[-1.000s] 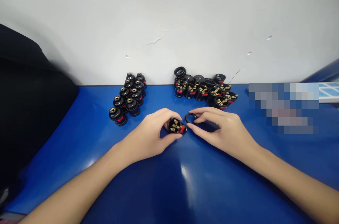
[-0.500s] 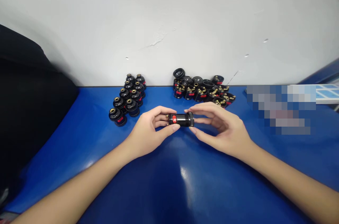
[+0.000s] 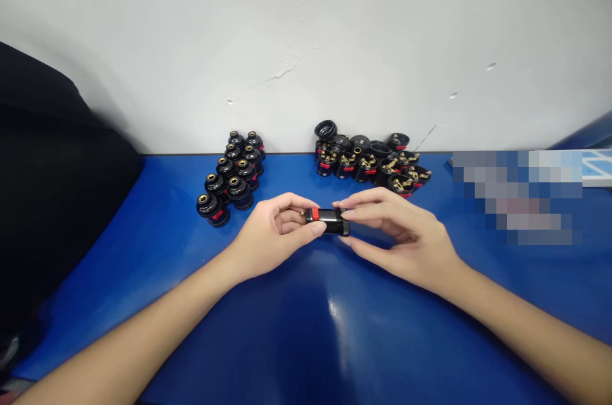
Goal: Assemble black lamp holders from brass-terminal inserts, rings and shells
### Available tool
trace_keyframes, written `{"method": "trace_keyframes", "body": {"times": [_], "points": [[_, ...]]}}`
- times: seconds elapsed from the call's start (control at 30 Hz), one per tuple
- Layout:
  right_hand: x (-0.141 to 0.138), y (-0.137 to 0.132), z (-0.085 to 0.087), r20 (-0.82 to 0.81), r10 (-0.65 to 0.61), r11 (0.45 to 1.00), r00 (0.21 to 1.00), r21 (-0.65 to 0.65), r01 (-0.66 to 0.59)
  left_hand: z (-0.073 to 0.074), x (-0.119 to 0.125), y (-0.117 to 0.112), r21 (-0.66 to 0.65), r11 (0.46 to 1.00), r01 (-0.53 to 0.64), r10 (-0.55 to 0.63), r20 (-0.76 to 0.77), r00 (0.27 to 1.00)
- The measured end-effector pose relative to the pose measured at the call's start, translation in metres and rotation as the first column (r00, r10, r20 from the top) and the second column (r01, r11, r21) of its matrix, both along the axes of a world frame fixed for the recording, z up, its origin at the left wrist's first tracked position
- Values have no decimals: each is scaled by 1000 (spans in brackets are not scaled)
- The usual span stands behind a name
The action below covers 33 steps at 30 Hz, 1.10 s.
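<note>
Since the frame of a second ago, the black ring (image 3: 346,227) has come across from the right to the three o'clock end of the black socket (image 3: 329,219), which has swung from showing its open end to lying sideways. Against the half-second frame, the socket has rolled, bringing its red tab (image 3: 315,214) nearer the upper edge. We read this as ring and socket now brought together; how far the ring is on, we cannot tell. The left hand (image 3: 261,236), at nine o'clock, clasps the socket between thumb and fingers; the right hand (image 3: 411,229), at three o'clock, pinches the ring between fingertips and thumb. We place the socket over the blue table (image 3: 291,341), between both hands. From it, the capped sockets (image 3: 239,192) stand towards ten o'clock, the open sockets (image 3: 367,168) near one o'clock, both groups apparently undisturbed.
</note>
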State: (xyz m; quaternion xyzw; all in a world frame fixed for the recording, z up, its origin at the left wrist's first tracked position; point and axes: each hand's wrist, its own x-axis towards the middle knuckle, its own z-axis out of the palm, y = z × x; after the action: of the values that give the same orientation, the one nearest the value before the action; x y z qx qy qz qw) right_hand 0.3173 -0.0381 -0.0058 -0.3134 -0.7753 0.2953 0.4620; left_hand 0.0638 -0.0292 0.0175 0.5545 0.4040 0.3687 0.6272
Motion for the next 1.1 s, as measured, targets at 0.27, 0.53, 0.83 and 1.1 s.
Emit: {"method": "trace_keyframes", "body": {"times": [0.27, 0.53, 0.83, 1.1], "points": [[-2, 0, -3, -74, 31, 981, 997, -188, -44, -5, -7, 2, 187, 982, 40, -30, -61, 998], [-2, 1, 0, 23, 51, 975, 998, -219, -45, -13, -8, 7, 170, 984, 62, -52, -66, 996], [-7, -2, 5, -116, 48, 878, 992, -469, -97, -10, -14, 7, 835, 499, 229, 104, -321, 941], [-10, 0, 8, -183, 24, 788, 983, -602, -131, -10, -16, 9, 839, 469, 276, 103, -362, 926]]}}
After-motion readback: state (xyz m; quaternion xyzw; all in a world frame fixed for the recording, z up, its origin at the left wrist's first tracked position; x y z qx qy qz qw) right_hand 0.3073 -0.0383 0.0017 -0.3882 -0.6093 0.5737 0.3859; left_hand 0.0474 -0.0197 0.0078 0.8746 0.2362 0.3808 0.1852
